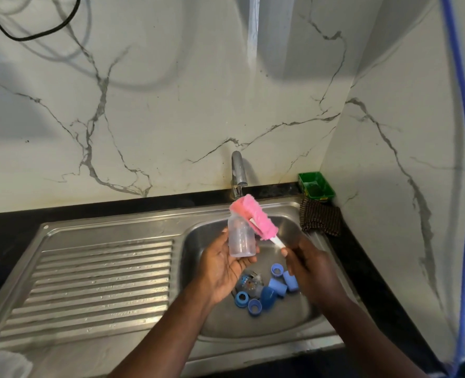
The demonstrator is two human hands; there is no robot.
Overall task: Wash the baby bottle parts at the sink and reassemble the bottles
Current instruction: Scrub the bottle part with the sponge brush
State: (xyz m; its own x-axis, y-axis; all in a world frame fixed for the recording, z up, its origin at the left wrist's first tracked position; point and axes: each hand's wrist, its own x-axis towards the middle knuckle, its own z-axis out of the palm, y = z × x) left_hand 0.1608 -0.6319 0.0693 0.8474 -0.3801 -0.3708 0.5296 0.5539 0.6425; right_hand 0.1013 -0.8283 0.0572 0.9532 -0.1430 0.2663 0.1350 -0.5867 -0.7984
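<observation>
Washing is at an early stage: left hand (227,264) cradles the bottle (240,237) over the sink (253,328), right hand (304,264) grips the brush (253,218) at its mouth, blue parts (269,291) unwashed, nothing reassembled.

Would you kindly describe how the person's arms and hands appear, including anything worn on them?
No sleeves show: the left forearm and right forearm are bare to the frame's lower edge. The left hand and right hand wear no gloves; no rings, watch or bracelets are visible.

blue parts (266,291) crowding basin floor, tap (238,173) overhead behind
</observation>
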